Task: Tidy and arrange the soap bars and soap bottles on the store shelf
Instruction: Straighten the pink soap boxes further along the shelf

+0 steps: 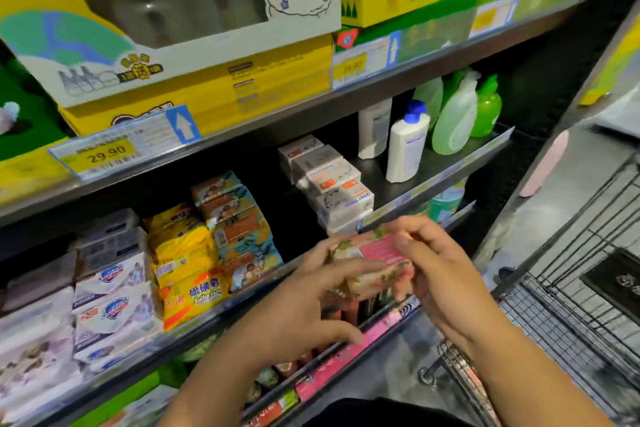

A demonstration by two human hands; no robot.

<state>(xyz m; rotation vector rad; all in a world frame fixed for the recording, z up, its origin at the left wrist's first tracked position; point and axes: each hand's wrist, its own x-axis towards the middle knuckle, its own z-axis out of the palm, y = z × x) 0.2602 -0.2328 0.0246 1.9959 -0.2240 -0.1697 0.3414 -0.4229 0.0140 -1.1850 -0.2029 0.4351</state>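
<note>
The left hand [311,302] and the right hand [440,277] together hold one pink, flower-printed cardboard soap bar box [377,251]. The left fingers curl around its near left end, and the right thumb and fingers pinch its right end. The box is tilted in the air, just in front of the dark metal middle shelf [145,354] and touching no other stock. Just above and behind it sits a stepped stack of white soap boxes with orange labels [337,191]. To the left stand teal-and-orange illustrated soap boxes [239,229], then shiny yellow plastic soap packs [187,263], then white paper-wrapped bars with a blue shield logo [110,298]. Further right on a raised ledge are a white plastic bottle with a blue cap [407,146] and pale green pump bottles [453,121]. The shelf above carries large yellow cartons [194,87] and a yellow price tag reading 29.90 [104,154]. A black wire trolley [571,305] stands at the right.
</note>
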